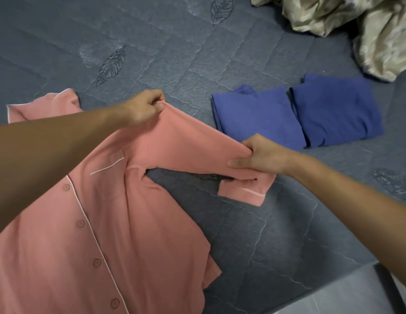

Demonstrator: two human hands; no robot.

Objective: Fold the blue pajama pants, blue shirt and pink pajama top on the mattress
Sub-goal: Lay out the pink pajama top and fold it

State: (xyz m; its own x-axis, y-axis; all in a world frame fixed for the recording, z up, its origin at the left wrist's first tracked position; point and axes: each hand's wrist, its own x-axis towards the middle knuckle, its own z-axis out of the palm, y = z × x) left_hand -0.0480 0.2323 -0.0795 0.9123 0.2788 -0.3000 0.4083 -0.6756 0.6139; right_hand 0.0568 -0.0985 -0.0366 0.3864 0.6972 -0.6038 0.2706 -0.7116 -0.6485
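Note:
The pink pajama top point(106, 234) lies front up on the grey-blue mattress point(174, 53), buttons and white piping showing. One sleeve is lifted off the bed. My left hand point(143, 107) pinches that sleeve at the shoulder end. My right hand point(261, 157) grips it near the cuff, which hangs folded below my fingers. Two folded blue garments sit side by side to the right: a lighter blue one point(254, 114) and a darker blue one point(335, 109). Which is the shirt and which the pants I cannot tell.
A crumpled beige satin cloth point(356, 26) lies at the top right of the mattress. The mattress edge and a pale floor point(347, 295) show at the bottom right.

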